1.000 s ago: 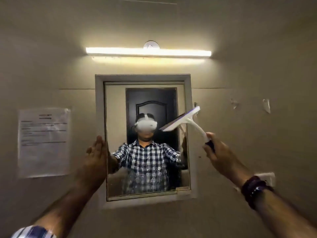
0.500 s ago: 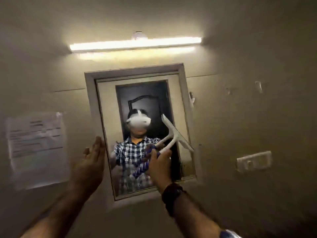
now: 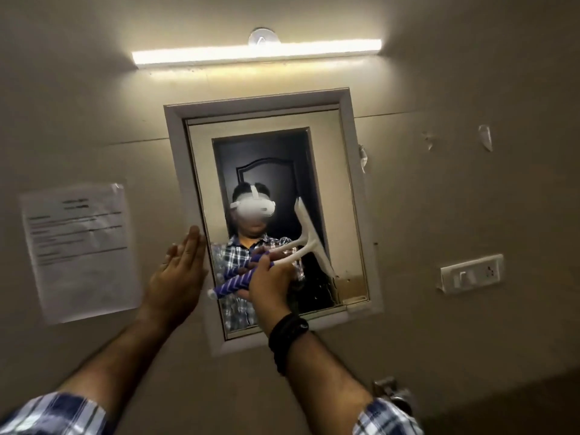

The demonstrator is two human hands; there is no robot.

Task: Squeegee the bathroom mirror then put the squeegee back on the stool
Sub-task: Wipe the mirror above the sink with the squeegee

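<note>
Wiping step in hand. Right hand [image 3: 266,285] wrapped tight round the purple-striped grip of the white plastic T-shaped squeegee [image 3: 301,246], centre frame; blade stands near-vertical against the white-framed wall mirror [image 3: 348,189], lower right of the glass. Left hand [image 3: 177,277] flat, fingers together, braced on the frame's left edge. Next move probably calls for a steady sideways pull. Since a second ago: right hand crossed from outside the frame's right side; blade turned upright. Stool not in view.

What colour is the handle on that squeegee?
The squeegee handle is purple with thin white diagonal stripes; the rest is white. The head view shows it.
</note>
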